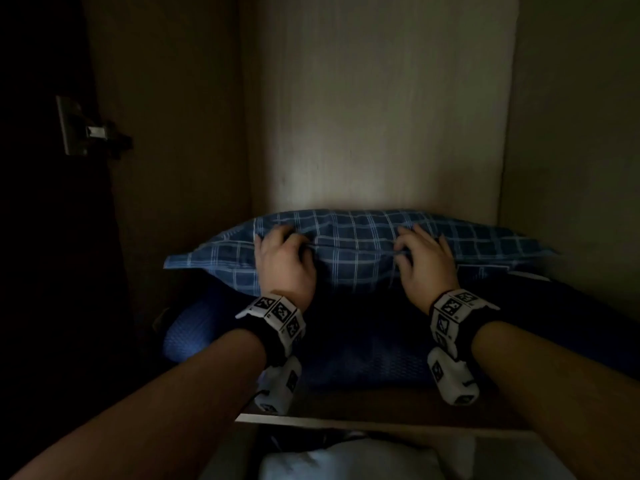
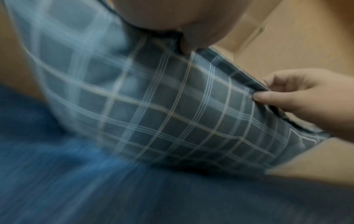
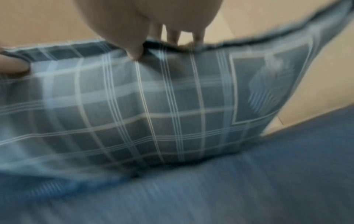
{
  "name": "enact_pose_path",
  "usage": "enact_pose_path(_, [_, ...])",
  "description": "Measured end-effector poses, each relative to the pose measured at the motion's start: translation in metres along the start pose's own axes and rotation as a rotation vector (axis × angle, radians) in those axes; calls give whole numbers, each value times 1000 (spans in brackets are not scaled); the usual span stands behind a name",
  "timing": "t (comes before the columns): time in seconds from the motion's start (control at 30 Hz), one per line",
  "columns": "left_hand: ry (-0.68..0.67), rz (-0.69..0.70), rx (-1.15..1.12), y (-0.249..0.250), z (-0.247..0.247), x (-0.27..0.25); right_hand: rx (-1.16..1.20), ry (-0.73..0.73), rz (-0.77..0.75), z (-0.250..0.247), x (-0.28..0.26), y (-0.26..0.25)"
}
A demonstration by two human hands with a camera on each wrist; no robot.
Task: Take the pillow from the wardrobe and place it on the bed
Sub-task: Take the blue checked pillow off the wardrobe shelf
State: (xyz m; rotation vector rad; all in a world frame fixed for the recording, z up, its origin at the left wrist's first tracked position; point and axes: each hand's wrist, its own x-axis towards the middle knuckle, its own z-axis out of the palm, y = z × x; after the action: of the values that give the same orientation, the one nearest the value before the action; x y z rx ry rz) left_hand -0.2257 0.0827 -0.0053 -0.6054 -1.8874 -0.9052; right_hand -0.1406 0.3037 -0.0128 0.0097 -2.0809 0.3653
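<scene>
A blue checked pillow (image 1: 356,254) lies inside the dim wardrobe (image 1: 381,116), on top of a darker blue folded bedding pile (image 1: 346,351). My left hand (image 1: 285,259) grips the pillow's near top edge on the left side, thumb and fingers pinching the fabric. My right hand (image 1: 424,259) grips the same edge further right. In the left wrist view the pillow (image 2: 162,106) fills the middle and the right hand (image 2: 298,97) pinches its seam. In the right wrist view the thumb (image 3: 132,44) presses into the pillow (image 3: 153,113), fingers curled over the top. The bed is not in view.
The wardrobe's side walls stand close on both sides; a metal door hinge (image 1: 91,129) sits on the dark left panel. The shelf's front edge (image 1: 346,422) runs below my wrists, with white fabric (image 1: 346,459) on a lower level.
</scene>
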Motion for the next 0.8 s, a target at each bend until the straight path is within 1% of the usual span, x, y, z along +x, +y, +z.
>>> enact_pose_path(0.17, [119, 56, -95, 29, -31, 19, 0, 167, -1, -40, 14, -32])
enact_pose_path(0.3, [168, 35, -191, 48, -53, 25, -55, 231, 25, -72, 17, -60])
enact_pose_path(0.5, [159, 9, -255, 66, -90, 18, -163, 241, 62, -116, -2, -106])
enact_pose_path(0.6, [141, 21, -290, 75, -117, 13, -215, 236, 115, -141, -20, -138])
enact_pose_path(0.8, [113, 73, -426, 96, -184, -13, -356, 327, 181, -190, -74, -213])
